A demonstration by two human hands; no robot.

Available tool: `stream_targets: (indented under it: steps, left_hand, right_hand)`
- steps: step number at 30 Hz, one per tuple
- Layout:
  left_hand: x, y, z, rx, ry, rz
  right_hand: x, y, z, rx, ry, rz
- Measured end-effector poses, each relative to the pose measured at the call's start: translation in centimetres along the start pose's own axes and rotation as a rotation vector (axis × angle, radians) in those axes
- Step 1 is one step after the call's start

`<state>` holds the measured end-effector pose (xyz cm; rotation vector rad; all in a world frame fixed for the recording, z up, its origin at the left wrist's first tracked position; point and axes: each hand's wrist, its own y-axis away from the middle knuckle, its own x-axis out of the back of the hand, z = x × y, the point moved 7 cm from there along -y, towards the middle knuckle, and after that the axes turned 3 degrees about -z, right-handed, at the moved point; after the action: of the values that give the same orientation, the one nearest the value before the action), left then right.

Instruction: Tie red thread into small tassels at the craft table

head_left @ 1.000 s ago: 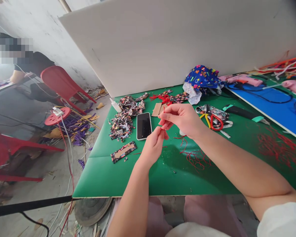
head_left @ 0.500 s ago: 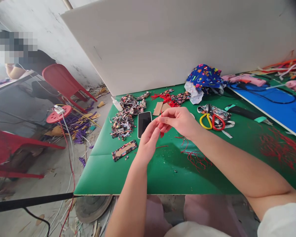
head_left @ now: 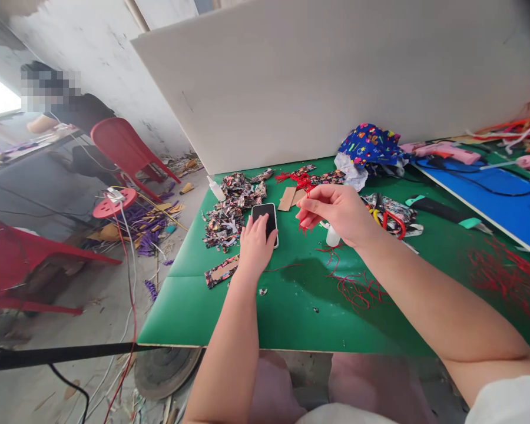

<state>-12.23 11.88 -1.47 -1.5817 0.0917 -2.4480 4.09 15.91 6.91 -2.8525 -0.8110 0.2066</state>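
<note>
My left hand [head_left: 257, 244] lies palm down over the black-screened phone [head_left: 265, 209], fingers stretched out, covering its lower left part. In a pinch, my right hand [head_left: 338, 213] holds red string [head_left: 303, 227] above the green table; part of the string is hidden by the fingers. Beneath that hand stands a small white bottle [head_left: 333, 237]. A cardboard strip edged with floral fabric [head_left: 221, 272] is partly behind my left wrist. Left of the phone is a heap of floral fabric pieces [head_left: 223, 221]. Loose red strings [head_left: 357, 290] lie below my right forearm.
Scissors [head_left: 392, 222] rest on floral cloth at the right, near a black and teal cutter [head_left: 441, 210]. A blue patterned cloth [head_left: 371, 144], cardboard pieces [head_left: 287, 199] and a blue board [head_left: 481, 188] are farther back. A person sits near a red chair [head_left: 119, 147].
My left hand has left the red string, moved left and down, and spread over the phone. My right hand keeps the string and has shifted slightly right. The view has turned a little.
</note>
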Motion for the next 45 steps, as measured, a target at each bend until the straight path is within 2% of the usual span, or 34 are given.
stream_targets:
  steps: [1, 3, 15, 20, 24, 26, 28, 30, 32, 34, 35, 38, 41, 45]
  left_hand:
    - [-0.8, -0.1, -0.2, -0.003, -0.047, -0.062]
    - [-1.6, -0.1, -0.2, -0.004, -0.105, -0.094]
    - [-2.0, 0.4, -0.1, 0.001, -0.15, -0.115]
    - [-1.3, -0.1, -1.4, 0.092, -0.101, -0.065]
    - [0.9, -0.9, -1.7, 0.088, 0.112, 0.024]
    - [2.8, -1.0, -0.8, 0.046, 0.359, 0.109]
    - [4.4, -0.8, 0.8, -0.026, 0.735, 0.17]
    - [4.6, -0.4, 4.0, -0.178, 1.037, 0.03]
    - [3.9, 0.3, 7.3, -0.289, 1.181, -0.188]
    - [3.2, 0.7, 8.8, -0.257, 1.251, -0.216]
    - [2.8, 0.7, 8.8, -0.211, 1.263, -0.18]
    - [1.8, 0.5, 8.2, -0.136, 1.201, -0.087]
    - [1.6, 0.3, 7.5, -0.133, 1.099, 0.019]
    - [0.8, 0.2, 7.2, -0.071, 1.063, 0.066]
  right_hand:
    - [0.0, 0.0, -0.1, 0.0, 0.0, 0.001]
    - [0.0, 0.1, -0.2, 0.002, -0.003, 0.0]
    - [0.6, -0.1, -0.5, 0.021, -0.018, 0.02]
    - [1.1, 0.0, -1.1, 0.049, 0.013, 0.042]
    - [1.3, 0.0, -1.4, 0.067, 0.016, 0.052]
    - [1.0, 0.0, -1.1, 0.057, 0.016, 0.036]
    - [0.5, 0.0, -0.7, 0.032, 0.02, 0.01]
    - [-0.1, 0.0, -0.2, 0.007, 0.034, -0.026]
    - [-0.5, 0.0, 0.0, 0.003, 0.068, -0.049]
    - [-0.5, 0.0, 0.1, 0.013, 0.109, -0.042]
    - [-0.5, 0.0, 0.2, 0.016, 0.127, -0.033]
    - [-0.3, -0.1, 0.6, 0.012, 0.17, -0.024]
    - [-0.1, -0.3, 1.4, 0.005, 0.214, -0.006]
    - [0.3, -0.5, 2.0, -0.005, 0.189, 0.029]
